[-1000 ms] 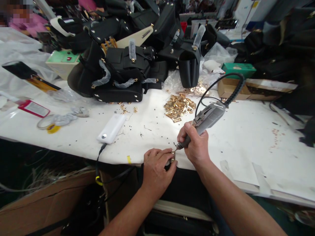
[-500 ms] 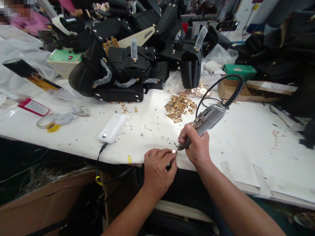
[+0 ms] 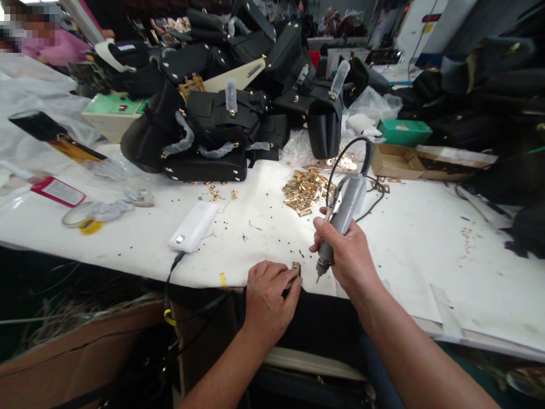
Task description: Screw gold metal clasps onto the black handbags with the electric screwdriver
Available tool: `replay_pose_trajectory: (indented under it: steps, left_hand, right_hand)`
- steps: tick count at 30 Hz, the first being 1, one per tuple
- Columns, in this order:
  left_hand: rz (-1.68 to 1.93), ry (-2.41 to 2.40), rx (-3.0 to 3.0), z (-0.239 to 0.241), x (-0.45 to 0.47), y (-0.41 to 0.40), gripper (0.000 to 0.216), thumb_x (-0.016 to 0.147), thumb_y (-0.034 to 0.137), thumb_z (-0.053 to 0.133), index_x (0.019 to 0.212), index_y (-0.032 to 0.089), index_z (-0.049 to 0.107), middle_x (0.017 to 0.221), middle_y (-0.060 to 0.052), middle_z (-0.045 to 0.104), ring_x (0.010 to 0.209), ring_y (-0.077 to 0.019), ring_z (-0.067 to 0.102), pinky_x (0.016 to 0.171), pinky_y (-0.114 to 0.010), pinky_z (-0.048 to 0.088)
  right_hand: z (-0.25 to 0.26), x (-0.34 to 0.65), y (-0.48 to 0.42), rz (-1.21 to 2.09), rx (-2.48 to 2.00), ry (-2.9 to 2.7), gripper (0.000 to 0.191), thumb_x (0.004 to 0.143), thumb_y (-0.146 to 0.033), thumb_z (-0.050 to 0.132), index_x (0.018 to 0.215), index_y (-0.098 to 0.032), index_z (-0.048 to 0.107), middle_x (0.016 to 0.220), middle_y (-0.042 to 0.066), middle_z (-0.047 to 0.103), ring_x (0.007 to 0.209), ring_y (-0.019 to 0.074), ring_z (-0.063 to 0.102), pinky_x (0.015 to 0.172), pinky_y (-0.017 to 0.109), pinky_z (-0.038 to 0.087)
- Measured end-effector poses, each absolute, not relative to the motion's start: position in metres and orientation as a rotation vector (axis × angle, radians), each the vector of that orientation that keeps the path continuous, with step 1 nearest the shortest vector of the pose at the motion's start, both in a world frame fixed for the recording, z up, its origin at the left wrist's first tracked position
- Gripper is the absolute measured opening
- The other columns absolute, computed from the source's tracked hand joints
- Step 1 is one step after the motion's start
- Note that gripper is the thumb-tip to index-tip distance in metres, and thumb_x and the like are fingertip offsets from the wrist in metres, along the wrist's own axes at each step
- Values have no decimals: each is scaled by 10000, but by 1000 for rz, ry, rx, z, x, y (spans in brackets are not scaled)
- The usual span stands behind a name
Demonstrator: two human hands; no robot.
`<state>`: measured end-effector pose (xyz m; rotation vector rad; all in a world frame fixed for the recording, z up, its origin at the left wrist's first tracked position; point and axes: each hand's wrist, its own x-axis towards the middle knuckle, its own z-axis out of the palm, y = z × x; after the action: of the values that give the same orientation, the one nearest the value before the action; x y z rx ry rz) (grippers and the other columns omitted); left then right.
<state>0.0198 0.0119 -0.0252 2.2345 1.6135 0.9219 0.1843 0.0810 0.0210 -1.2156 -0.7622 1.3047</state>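
My right hand [image 3: 347,250] is wrapped round a grey electric screwdriver [image 3: 346,207], its bit pointing down and its cable looping up behind. The bit tip is in the air, a little right of my left hand [image 3: 272,289]. Pinched in the left fingers at the table's front edge is a small metal clasp plate [image 3: 296,266]; what it sits on is mostly hidden by the fingers. Black material [image 3: 326,318] hangs below the edge under both hands. Beyond the hands lies a pile of gold metal plates [image 3: 304,190], with tiny dark screws [image 3: 293,250] scattered nearer.
Black handbags [image 3: 204,165] are heaped along the back of the white table [image 3: 238,250]. A white power bank [image 3: 193,226] with a cable lies left. Cardboard trays [image 3: 395,161] and a green box [image 3: 404,132] stand back right. A person [image 3: 55,45] is at the far left.
My right hand has drawn the screwdriver right, away from the clasp plate, and turned it more upright. My left hand stays nearly in place, and the plate shows more plainly.
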Motion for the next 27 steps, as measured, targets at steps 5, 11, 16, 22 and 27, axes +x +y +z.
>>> replay_pose_trajectory:
  steps: [5,11,16,22,27]
  left_hand:
    - [873,1597,2257,-24,19,13,94,931,280,657,945,257,747,874,-20,712,883,-217,603,845,-429,433]
    - [790,1584,2314,-22,17,11,124,955,268,615,936,257,737,966,-26,722,925,-229,582,834,-446,430]
    - [739,1531,2378,-22,15,10,138,959,236,602,1006,268,727,1062,-21,725,957,-237,573,828,-451,446]
    - [768,1488,2380,-26,15,10,167,966,222,587,1050,263,726,1118,-23,722,976,-234,574,851,-442,484]
    - [801,1566,2356,-28,15,8,187,954,265,614,1095,291,734,1172,-41,706,1029,-258,572,878,-463,488]
  right_hand:
    - [28,202,88,1659,-1314,-982,430,744,-461,848,955,-164,620,736,17,658,606,178,688,458,245,580]
    - [9,199,71,1738,-1479,-1118,407,818,-506,777,962,-153,635,743,62,700,627,194,716,438,217,559]
    - [2,198,66,1792,-1421,-1075,394,827,-501,766,967,-150,656,923,110,742,691,194,733,476,225,576]
    - [-1,198,68,1810,-1417,-1075,396,830,-484,764,995,-138,668,946,135,749,665,188,717,468,223,563]
    - [1,197,67,1740,-1440,-1142,381,845,-489,746,975,-143,654,881,114,743,692,192,716,483,217,560]
